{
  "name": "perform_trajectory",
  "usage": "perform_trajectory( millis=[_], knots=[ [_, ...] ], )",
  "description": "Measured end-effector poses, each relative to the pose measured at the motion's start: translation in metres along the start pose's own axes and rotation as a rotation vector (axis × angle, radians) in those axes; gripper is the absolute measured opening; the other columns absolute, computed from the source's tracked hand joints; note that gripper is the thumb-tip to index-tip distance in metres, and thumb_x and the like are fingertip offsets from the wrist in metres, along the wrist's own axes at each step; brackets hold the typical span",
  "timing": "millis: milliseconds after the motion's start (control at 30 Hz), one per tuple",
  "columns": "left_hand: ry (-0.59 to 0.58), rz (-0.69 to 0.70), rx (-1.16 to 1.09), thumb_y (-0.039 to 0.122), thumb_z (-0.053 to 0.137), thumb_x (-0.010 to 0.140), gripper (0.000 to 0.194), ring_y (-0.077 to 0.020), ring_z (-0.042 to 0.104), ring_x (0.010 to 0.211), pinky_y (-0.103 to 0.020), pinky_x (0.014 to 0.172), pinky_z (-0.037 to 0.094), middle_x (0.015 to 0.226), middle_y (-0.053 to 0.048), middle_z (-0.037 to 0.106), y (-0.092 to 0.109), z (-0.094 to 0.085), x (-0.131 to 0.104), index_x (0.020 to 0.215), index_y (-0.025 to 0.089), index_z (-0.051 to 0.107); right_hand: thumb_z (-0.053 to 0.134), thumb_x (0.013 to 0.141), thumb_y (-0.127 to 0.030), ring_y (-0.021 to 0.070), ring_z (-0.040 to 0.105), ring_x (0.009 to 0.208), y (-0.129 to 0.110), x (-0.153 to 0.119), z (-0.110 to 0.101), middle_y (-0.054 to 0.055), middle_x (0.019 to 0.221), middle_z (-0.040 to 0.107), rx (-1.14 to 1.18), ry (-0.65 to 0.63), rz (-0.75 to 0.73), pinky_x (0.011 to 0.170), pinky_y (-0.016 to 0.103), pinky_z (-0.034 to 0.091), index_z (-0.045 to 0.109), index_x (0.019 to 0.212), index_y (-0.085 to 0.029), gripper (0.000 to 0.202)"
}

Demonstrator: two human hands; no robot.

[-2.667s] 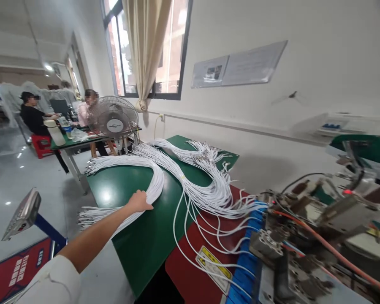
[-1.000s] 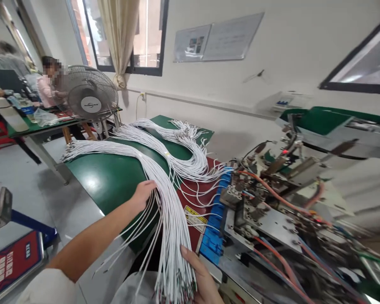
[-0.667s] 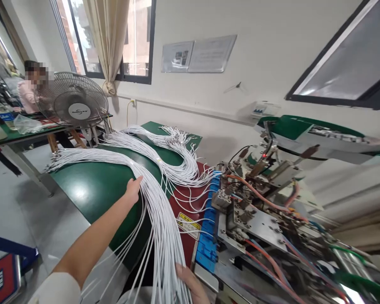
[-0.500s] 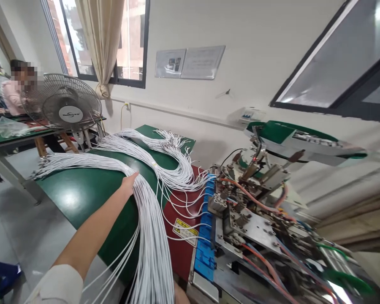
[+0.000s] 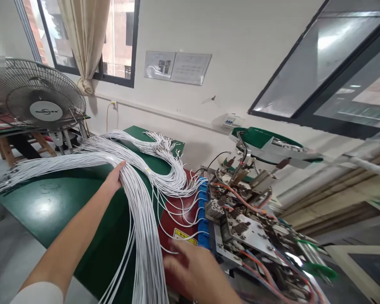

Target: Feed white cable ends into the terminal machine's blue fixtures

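Observation:
My left hand is closed round a thick bundle of white cables that curves over the green tabletop and hangs down at the near edge. My right hand, blurred by motion, is over the red plate, right of the bundle; its fingers are apart and nothing shows in them. A second white cable bundle lies behind. Single cables run from it to a blue slotted strip.
A metal machine with orange and blue tubes stands on the right, beneath a green bowl. At the far left is a large fan, with a person partly visible behind it. A wall and windows lie beyond.
My right hand has come up from the bottom edge, off the bundle, toward the blue strip. My left hand and its bundle appear further left as the view turned right.

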State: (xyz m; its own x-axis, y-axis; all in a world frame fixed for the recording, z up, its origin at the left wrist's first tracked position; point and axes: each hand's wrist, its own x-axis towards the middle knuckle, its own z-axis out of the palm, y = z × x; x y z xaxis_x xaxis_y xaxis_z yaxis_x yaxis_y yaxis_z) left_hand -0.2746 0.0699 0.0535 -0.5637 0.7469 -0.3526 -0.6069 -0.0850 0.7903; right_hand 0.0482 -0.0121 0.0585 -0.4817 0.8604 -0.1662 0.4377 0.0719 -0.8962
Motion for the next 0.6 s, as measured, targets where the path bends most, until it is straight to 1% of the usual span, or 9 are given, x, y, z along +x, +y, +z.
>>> perform_trajectory(
  millis=[33, 100, 133, 167, 233, 300, 367, 467, 600],
  knots=[
    [-0.032, 0.021, -0.022, 0.026, 0.064, 0.074, 0.015, -0.0142, 0.061, 0.059, -0.025, 0.062, 0.053, 0.066, -0.004, 0.064, 0.003, 0.005, -0.004, 0.079, 0.013, 0.059, 0.073, 0.056, -0.040, 0.0321, 0.055, 0.100, -0.020, 0.017, 0.000, 0.010, 0.100, 0.067, -0.028, 0.048, -0.080, 0.092, 0.041, 0.031, 0.069, 0.097, -0.020, 0.046],
    [-0.091, 0.040, -0.042, 0.021, 0.060, 0.076, 0.012, -0.0154, 0.062, 0.060, -0.026, 0.062, 0.054, 0.068, -0.006, 0.065, 0.011, 0.012, -0.014, 0.080, 0.011, 0.060, 0.074, 0.056, -0.043, 0.0321, 0.045, 0.114, -0.057, 0.057, 0.008, 0.010, 0.119, 0.058, 0.005, 0.118, -0.228, 0.098, 0.042, 0.026, 0.059, 0.114, -0.018, 0.065],
    [-0.112, 0.043, -0.046, 0.020, 0.058, 0.077, 0.011, -0.0157, 0.062, 0.060, -0.026, 0.061, 0.054, 0.069, -0.008, 0.065, 0.015, 0.015, -0.020, 0.079, 0.009, 0.060, 0.074, 0.055, -0.043, 0.0318, 0.042, 0.118, -0.071, 0.076, 0.016, 0.010, 0.122, 0.055, 0.060, 0.094, -0.251, 0.098, 0.042, 0.027, 0.055, 0.119, -0.017, 0.072],
    [-0.127, 0.044, -0.048, 0.018, 0.057, 0.078, 0.011, -0.0160, 0.062, 0.060, -0.027, 0.061, 0.054, 0.069, -0.009, 0.065, 0.019, 0.017, -0.025, 0.079, 0.008, 0.061, 0.074, 0.054, -0.043, 0.0316, 0.044, 0.116, -0.083, 0.094, 0.026, 0.011, 0.120, 0.056, 0.146, 0.051, -0.224, 0.096, 0.042, 0.030, 0.053, 0.119, -0.014, 0.074],
    [-0.140, 0.046, -0.052, 0.016, 0.056, 0.077, 0.010, -0.0159, 0.062, 0.059, -0.027, 0.061, 0.054, 0.068, -0.009, 0.066, 0.028, 0.016, -0.034, 0.077, 0.007, 0.061, 0.076, 0.052, -0.041, 0.0295, 0.053, 0.103, -0.096, 0.120, 0.050, 0.012, 0.106, 0.063, 0.312, -0.123, -0.116, 0.089, 0.043, 0.038, 0.056, 0.110, -0.012, 0.068],
    [-0.136, 0.046, -0.058, 0.012, 0.058, 0.075, 0.007, -0.0161, 0.062, 0.058, -0.027, 0.061, 0.054, 0.068, -0.009, 0.066, 0.034, 0.012, -0.039, 0.076, 0.006, 0.062, 0.080, 0.047, -0.032, 0.0250, 0.061, 0.082, -0.095, 0.131, 0.073, 0.008, 0.086, 0.066, 0.430, -0.338, -0.057, 0.078, 0.041, 0.045, 0.058, 0.100, -0.011, 0.060],
    [-0.121, 0.036, -0.070, 0.009, 0.061, 0.071, 0.007, -0.0173, 0.063, 0.057, -0.028, 0.059, 0.054, 0.068, -0.010, 0.066, 0.038, 0.006, -0.039, 0.076, 0.005, 0.062, 0.076, 0.055, -0.028, 0.0214, 0.063, 0.069, -0.086, 0.130, 0.087, 0.004, 0.073, 0.065, 0.585, -0.564, 0.028, 0.070, 0.040, 0.047, 0.054, 0.097, -0.011, 0.050],
    [-0.075, 0.023, -0.125, 0.009, 0.063, 0.070, 0.008, -0.0181, 0.063, 0.057, -0.030, 0.057, 0.055, 0.065, -0.009, 0.064, 0.041, -0.002, -0.032, 0.077, 0.006, 0.061, 0.072, 0.060, -0.025, 0.0208, 0.064, 0.068, -0.064, 0.117, 0.090, 0.006, 0.073, 0.067, 0.754, -0.772, 0.131, 0.069, 0.039, 0.047, 0.050, 0.099, -0.010, 0.046],
    [0.074, 0.032, -0.230, 0.020, 0.054, 0.080, 0.009, -0.0137, 0.059, 0.051, -0.029, 0.054, 0.055, 0.061, -0.003, 0.059, 0.042, -0.013, -0.014, 0.077, 0.012, 0.054, 0.073, 0.055, -0.022, 0.0227, 0.064, 0.072, -0.026, 0.093, 0.086, 0.011, 0.078, 0.068, 0.861, -1.014, 0.292, 0.074, 0.042, 0.044, 0.051, 0.105, -0.008, 0.056]
  ],
)
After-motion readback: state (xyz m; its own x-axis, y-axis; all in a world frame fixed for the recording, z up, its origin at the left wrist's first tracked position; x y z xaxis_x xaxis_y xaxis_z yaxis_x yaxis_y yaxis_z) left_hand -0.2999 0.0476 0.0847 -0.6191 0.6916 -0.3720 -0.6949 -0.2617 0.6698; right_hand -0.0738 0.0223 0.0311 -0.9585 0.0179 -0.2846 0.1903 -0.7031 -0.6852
